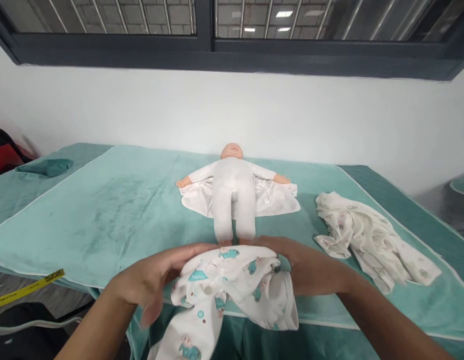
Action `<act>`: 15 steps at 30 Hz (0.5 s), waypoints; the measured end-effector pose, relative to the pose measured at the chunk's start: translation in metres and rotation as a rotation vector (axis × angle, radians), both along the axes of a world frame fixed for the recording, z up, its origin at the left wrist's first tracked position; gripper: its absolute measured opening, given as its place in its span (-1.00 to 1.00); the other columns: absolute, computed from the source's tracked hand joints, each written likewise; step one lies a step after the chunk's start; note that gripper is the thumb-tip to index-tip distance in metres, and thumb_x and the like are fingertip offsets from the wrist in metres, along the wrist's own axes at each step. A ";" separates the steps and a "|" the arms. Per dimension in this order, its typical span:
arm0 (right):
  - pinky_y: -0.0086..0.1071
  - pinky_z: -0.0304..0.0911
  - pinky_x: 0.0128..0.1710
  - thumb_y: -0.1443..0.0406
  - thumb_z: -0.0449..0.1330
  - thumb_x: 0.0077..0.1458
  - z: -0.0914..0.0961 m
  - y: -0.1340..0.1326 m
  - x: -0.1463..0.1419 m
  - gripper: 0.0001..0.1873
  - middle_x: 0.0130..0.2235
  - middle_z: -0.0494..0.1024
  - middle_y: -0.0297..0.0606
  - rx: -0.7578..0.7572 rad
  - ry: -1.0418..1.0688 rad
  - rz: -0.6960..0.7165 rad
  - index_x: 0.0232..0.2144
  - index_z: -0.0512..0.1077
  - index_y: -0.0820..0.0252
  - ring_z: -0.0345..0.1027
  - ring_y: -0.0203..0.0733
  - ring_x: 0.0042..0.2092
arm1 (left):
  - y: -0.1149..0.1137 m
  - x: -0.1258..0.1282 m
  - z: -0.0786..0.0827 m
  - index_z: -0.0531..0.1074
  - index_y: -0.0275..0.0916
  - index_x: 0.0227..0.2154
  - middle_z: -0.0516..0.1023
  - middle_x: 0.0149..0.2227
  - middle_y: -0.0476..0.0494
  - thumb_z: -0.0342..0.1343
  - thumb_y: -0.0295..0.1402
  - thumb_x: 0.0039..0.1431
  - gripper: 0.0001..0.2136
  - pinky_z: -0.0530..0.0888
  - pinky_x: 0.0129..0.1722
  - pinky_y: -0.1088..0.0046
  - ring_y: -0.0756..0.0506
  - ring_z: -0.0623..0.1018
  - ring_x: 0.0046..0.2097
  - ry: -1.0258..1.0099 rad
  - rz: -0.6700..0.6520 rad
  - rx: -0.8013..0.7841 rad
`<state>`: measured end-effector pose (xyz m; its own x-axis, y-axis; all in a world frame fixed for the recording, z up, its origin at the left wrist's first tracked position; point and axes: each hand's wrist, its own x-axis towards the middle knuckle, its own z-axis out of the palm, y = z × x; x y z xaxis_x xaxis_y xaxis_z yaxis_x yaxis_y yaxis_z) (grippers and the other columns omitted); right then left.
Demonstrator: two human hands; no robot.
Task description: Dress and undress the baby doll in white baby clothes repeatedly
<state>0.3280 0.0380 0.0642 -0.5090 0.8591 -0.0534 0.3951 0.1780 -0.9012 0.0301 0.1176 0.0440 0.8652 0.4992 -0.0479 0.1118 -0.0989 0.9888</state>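
Observation:
A baby doll [235,182] in a white bodysuit lies on its back, arms spread, its feet towards me. Just below its feet are white baby pants [250,280] printed with teal figures, bunched at the top with the legs hanging down. My left hand [152,275] holds the pants' left side, its fingers reaching behind the top edge and its thumb apart from the cloth. On the other side my right hand [295,265] grips the pants, with most of its fingers hidden behind them. Both hands are close to the doll's feet.
A crumpled white printed baby garment [367,230] lies at right on the teal bed cover [104,200]. Under the doll is an opened white garment [275,197]. A dark teal cloth [47,167] lies at far left. Yellow tape [29,289] juts in near the front left edge.

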 end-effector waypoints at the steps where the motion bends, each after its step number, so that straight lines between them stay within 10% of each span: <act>1: -0.21 0.33 -0.06 0.20 0.31 0.02 0.007 0.002 -0.003 -0.59 -0.06 0.56 -0.28 0.052 -0.058 -0.008 -0.03 0.49 -0.02 0.43 -0.01 -0.05 | 0.002 0.002 0.005 0.42 -0.20 0.14 0.56 0.00 -0.31 0.24 0.27 -0.25 -0.10 0.50 -0.04 0.16 -0.37 0.53 0.05 0.018 0.026 -0.022; 4: -0.25 0.32 -0.10 0.24 0.29 0.01 0.022 0.005 -0.011 -0.65 -0.15 0.56 -0.33 0.168 -0.204 -0.029 -0.09 0.50 -0.02 0.42 -0.06 -0.12 | 0.002 0.009 0.018 0.46 -0.16 0.08 0.57 -0.08 -0.23 0.12 0.08 0.11 -0.44 0.51 -0.19 0.34 -0.24 0.57 -0.10 0.049 0.029 -0.058; 15: -0.28 0.32 -0.04 0.31 0.31 -0.05 0.038 0.007 -0.022 -0.35 0.03 0.48 -0.28 -0.016 -0.160 0.190 0.14 0.36 -0.01 0.39 -0.05 0.00 | -0.011 0.011 0.033 0.30 -0.24 -0.47 0.25 -0.43 0.02 0.13 -0.08 0.17 -0.68 0.23 -0.42 0.55 0.03 0.25 -0.41 0.019 0.039 -0.043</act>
